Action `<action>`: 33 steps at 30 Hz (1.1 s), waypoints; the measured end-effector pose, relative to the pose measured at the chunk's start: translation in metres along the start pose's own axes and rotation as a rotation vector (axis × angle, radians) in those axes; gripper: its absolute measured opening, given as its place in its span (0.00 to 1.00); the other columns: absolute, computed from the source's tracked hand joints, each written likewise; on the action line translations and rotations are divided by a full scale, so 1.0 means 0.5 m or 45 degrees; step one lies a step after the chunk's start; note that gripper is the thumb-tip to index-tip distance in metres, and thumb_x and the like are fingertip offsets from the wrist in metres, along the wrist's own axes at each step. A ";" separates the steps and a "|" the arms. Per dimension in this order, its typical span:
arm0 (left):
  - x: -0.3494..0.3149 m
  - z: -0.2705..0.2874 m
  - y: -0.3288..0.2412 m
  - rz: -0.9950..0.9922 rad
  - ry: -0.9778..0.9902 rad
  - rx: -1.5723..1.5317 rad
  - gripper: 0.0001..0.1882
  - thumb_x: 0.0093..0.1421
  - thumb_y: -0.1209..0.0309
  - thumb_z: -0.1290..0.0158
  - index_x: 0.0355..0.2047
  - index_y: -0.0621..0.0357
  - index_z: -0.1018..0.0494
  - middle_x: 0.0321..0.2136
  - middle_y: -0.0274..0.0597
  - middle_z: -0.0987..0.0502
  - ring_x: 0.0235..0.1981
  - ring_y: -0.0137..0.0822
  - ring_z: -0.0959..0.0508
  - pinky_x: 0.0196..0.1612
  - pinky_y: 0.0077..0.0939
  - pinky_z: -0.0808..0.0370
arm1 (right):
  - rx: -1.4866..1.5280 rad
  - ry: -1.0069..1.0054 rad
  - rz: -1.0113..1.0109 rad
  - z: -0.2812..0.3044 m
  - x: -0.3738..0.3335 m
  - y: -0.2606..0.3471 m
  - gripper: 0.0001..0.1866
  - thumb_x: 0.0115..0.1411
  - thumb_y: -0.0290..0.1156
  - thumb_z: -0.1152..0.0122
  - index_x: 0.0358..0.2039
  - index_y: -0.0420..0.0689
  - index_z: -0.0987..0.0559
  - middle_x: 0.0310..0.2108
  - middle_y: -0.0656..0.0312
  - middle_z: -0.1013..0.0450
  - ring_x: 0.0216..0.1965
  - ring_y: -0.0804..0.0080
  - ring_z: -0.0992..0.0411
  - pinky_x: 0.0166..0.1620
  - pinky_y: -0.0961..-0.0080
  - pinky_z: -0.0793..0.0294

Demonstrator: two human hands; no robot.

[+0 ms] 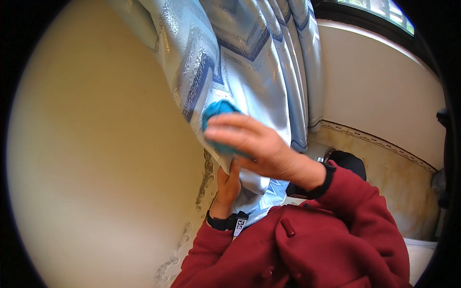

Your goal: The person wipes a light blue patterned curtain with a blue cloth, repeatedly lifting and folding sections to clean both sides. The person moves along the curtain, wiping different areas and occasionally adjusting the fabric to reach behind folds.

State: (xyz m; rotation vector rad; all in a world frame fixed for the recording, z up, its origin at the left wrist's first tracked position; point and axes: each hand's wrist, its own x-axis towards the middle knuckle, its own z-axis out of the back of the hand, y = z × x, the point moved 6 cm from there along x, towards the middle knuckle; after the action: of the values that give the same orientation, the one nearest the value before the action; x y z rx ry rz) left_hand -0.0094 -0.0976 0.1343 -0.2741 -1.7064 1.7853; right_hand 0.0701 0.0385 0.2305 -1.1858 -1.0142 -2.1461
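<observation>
While curtain [249, 72] is braced from beneath by left hand [227, 188], blue cloth [218, 111] is pressed flat against it under right hand [261, 149], fingers together.

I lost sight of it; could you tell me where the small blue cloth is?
Head view, centre: the small blue cloth is pressed under the right hand against the pale blue patterned curtain.

The right hand [259, 149] blurs and hides most of the teal cloth [218, 109], perhaps a sponge.
</observation>
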 end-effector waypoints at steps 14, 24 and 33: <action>-0.065 0.048 0.000 0.062 -0.063 -0.331 0.27 0.66 0.67 0.53 0.63 0.62 0.45 0.57 0.46 0.35 0.56 0.41 0.33 0.59 0.37 0.35 | 0.180 -0.072 -0.248 -0.048 -0.146 -0.102 0.31 0.46 0.14 0.49 0.53 0.46 0.27 0.52 0.51 0.31 0.53 0.55 0.32 0.56 0.69 0.32; -0.090 0.158 -0.026 0.008 -0.329 -0.405 0.27 0.65 0.69 0.52 0.63 0.62 0.43 0.59 0.43 0.37 0.58 0.41 0.35 0.62 0.37 0.39 | -0.056 0.229 -1.475 -0.027 -0.436 -0.338 0.22 0.50 0.21 0.49 0.47 0.44 0.21 0.47 0.47 0.25 0.50 0.52 0.28 0.54 0.66 0.30; -0.091 0.125 -0.076 0.130 -0.059 -0.292 0.30 0.62 0.68 0.47 0.62 0.63 0.42 0.59 0.43 0.36 0.59 0.40 0.36 0.62 0.35 0.40 | -0.366 -0.441 -0.120 0.061 0.116 -0.311 0.36 0.47 0.12 0.50 0.59 0.49 0.32 0.61 0.55 0.39 0.62 0.51 0.40 0.63 0.64 0.39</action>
State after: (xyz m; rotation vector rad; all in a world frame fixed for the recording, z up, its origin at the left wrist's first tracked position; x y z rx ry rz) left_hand 0.0023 -0.1768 0.1659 -0.4285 -1.9646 1.6780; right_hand -0.0531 0.1536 0.2331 -1.7235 -0.9339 -2.2639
